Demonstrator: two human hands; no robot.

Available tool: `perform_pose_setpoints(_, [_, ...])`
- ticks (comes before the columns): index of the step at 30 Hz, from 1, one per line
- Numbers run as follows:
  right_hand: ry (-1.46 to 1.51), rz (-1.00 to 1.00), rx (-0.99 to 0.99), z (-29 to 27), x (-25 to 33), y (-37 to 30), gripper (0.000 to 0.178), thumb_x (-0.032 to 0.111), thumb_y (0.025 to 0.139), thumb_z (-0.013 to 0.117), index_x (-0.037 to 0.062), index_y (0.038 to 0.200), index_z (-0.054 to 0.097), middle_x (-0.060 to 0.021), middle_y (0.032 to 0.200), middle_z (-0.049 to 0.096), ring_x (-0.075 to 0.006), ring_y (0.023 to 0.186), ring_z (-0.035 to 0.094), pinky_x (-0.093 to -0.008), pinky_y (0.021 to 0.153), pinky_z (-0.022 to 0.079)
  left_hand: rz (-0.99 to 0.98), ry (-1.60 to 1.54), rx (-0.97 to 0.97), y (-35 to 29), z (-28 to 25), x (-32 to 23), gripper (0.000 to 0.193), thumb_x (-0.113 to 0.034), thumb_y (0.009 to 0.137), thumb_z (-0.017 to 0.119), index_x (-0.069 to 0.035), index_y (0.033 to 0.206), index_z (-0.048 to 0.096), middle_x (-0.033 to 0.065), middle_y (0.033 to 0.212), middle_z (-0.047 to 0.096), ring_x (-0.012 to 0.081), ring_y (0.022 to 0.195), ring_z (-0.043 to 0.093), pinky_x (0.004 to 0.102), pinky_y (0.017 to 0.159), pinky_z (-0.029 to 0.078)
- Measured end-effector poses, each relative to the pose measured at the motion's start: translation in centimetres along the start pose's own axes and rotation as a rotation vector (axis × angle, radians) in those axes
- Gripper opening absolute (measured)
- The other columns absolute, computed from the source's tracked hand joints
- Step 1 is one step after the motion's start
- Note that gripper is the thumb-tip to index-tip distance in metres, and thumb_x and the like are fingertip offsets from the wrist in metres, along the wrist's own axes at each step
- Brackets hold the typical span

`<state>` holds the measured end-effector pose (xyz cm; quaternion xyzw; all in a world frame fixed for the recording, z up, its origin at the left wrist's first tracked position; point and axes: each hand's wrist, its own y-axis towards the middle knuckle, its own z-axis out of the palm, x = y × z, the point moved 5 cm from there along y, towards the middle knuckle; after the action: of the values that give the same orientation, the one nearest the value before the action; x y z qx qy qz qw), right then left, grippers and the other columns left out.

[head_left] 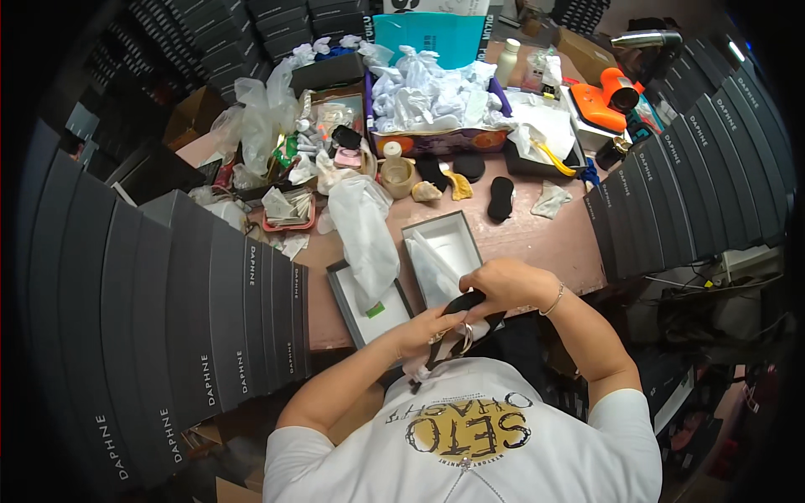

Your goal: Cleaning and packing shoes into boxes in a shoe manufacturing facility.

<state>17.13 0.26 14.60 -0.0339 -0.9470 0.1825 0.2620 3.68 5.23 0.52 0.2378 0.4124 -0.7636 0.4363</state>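
Close to my chest, a black strapped shoe with shiny metal fittings is gripped between both hands. My left hand closes around its strap side, while the fingers of my right hand curl over its black upper end. Part of the shoe is hidden behind my fingers. Just beyond lies an open grey shoe box with a white inside and white wrapping in it. Left of it sits a second shallow grey box part, with a small green piece and a white translucent bag lying across it.
Tall stacks of dark shoe boxes wall in the left and right. At the back stands a tray of crumpled white paper. A black oval pad, a tape roll and an orange device lie on the table.
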Motion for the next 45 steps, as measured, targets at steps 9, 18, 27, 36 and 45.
perform_pose_setpoints(9, [-0.149,-0.093,-0.575,7.8,2.7,1.5,0.022,0.020,0.070,0.070,0.0152,0.091,0.063,-0.0010,0.087,0.054,-0.0190,0.085,0.054,-0.0333,0.074,0.038,0.174,-0.961,-0.298,-3.8,0.8,4.0,0.044,-0.036,0.090,0.047,0.000,0.113,0.056,0.0182,0.104,0.064,0.0324,0.092,0.065,0.0445,0.078,0.054])
perform_pose_setpoints(18, [0.713,-0.072,-0.489,7.8,-1.1,1.8,0.018,0.010,0.078,0.068,0.0011,0.094,0.063,-0.0105,0.082,0.061,-0.0215,0.065,0.060,-0.0313,0.060,0.048,0.269,-0.976,-0.429,-4.8,1.1,4.6,0.036,-0.024,0.085,0.053,0.001,0.110,0.056,0.0148,0.104,0.064,0.0245,0.090,0.063,0.0386,0.082,0.052])
perform_pose_setpoints(27, [0.553,0.004,-0.708,4.7,0.5,1.0,0.031,0.018,0.078,0.074,-0.0011,0.099,0.062,-0.0139,0.093,0.064,-0.0283,0.082,0.060,-0.0361,0.082,0.047,0.406,-0.766,-0.584,-5.0,0.6,3.3,0.037,-0.022,0.085,0.050,-0.001,0.114,0.055,0.0119,0.106,0.063,0.0207,0.095,0.062,0.0360,0.090,0.050])
perform_pose_setpoints(36, [0.150,-0.359,-0.359,8.6,8.7,-2.1,0.030,0.030,0.085,0.065,0.0087,0.106,0.065,-0.0084,0.099,0.063,-0.0254,0.105,0.058,-0.0485,0.109,0.028,0.354,-0.672,-0.552,-6.5,1.3,2.7,0.039,-0.017,0.093,0.052,-0.010,0.129,0.040,0.0103,0.114,0.056,0.0228,0.102,0.060,0.0372,0.085,0.053])
perform_pose_setpoints(45, [0.269,-0.121,-0.230,11.5,3.7,6.5,0.044,0.039,0.099,0.033,0.0074,0.127,0.045,-0.0165,0.112,0.050,-0.0346,0.116,0.042,-0.0638,0.104,0.020,0.669,-0.751,-0.610,-5.4,1.5,2.4,0.040,-0.028,0.100,0.037,-0.014,0.137,0.033,0.0101,0.135,0.044,0.0241,0.123,0.047,0.0410,0.104,0.040])
